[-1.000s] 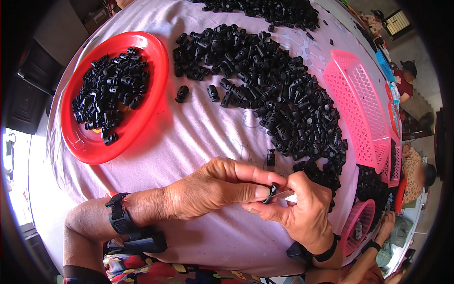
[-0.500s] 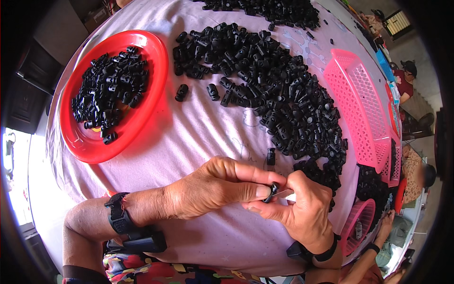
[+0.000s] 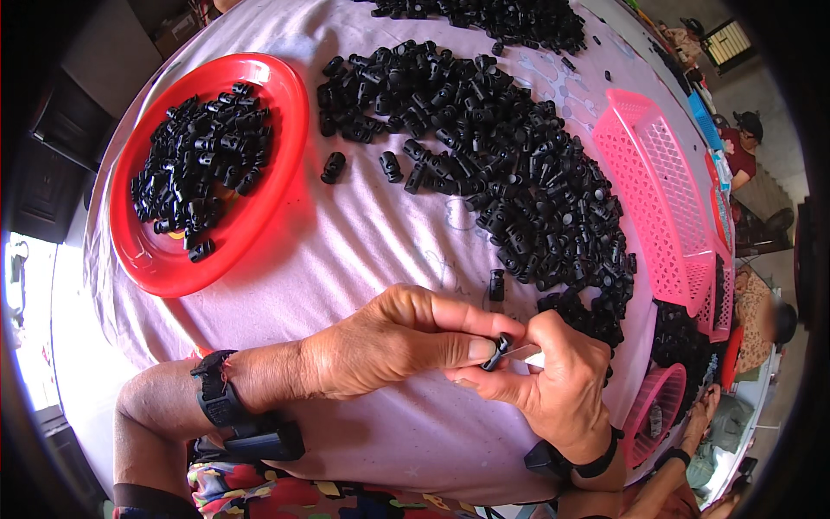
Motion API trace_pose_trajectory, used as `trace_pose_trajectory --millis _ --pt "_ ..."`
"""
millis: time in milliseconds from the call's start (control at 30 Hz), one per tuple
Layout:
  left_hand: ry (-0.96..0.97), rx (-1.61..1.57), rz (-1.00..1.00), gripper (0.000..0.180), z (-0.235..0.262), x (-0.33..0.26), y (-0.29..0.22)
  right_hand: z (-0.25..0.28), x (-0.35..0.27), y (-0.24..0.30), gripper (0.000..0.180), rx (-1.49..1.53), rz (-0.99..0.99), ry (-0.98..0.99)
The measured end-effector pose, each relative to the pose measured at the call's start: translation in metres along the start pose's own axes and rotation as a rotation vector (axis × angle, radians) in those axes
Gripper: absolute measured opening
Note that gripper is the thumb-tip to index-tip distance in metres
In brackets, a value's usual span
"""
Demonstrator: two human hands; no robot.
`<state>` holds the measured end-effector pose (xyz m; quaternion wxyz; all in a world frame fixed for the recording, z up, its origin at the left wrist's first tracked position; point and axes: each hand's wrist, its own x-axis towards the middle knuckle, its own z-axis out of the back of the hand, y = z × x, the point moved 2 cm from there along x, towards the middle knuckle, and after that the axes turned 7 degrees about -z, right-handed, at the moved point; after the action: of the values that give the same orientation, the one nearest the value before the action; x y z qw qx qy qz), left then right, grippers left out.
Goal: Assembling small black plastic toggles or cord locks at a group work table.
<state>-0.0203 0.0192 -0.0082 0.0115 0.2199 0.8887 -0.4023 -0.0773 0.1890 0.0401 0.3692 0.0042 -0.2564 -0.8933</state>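
Note:
My left hand (image 3: 393, 346) pinches a small black plastic toggle (image 3: 497, 350) between thumb and forefinger, just above the near edge of the table. My right hand (image 3: 558, 381) meets it from the right and holds a thin grey metal blade (image 3: 521, 351) whose tip touches the toggle. Both wrists wear black bands. A big heap of the same black toggles (image 3: 510, 164) spreads over the lilac tablecloth (image 3: 363, 251) beyond my hands. One single toggle (image 3: 496, 285) stands just past my fingers.
A red round plate (image 3: 277, 164) holding several black toggles sits at the far left. A pink plastic basket (image 3: 653, 199) lies at the right edge, a smaller pink basket (image 3: 657, 415) below it. Another person sits at the far right. A second toggle heap (image 3: 493, 17) lies at the table's far end.

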Motion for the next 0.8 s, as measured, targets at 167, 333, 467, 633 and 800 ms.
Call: trace_pose_trajectory --millis 167,333,467,633,800 --pt "0.004 0.022 -0.007 0.032 0.0001 0.0001 0.0001 -0.0017 -0.0015 -0.0005 0.056 0.019 0.006 -0.004" --pt "0.002 0.018 -0.031 0.031 0.0005 0.0008 0.0025 0.0001 -0.0009 0.0009 0.056 0.009 -0.009 -0.005" --pt "-0.004 0.029 -0.041 0.031 0.0007 0.0007 0.0027 0.0001 -0.0007 0.0017 0.057 -0.014 -0.006 -0.004" --pt "-0.014 0.01 -0.023 0.03 -0.0005 0.0012 0.0026 0.0011 -0.0018 -0.0006 0.058 -0.043 -0.008 0.017" --pt "-0.019 0.001 -0.05 0.029 0.001 0.0018 0.0043 -0.0012 -0.0005 -0.0017 0.058 -0.026 0.001 0.009"
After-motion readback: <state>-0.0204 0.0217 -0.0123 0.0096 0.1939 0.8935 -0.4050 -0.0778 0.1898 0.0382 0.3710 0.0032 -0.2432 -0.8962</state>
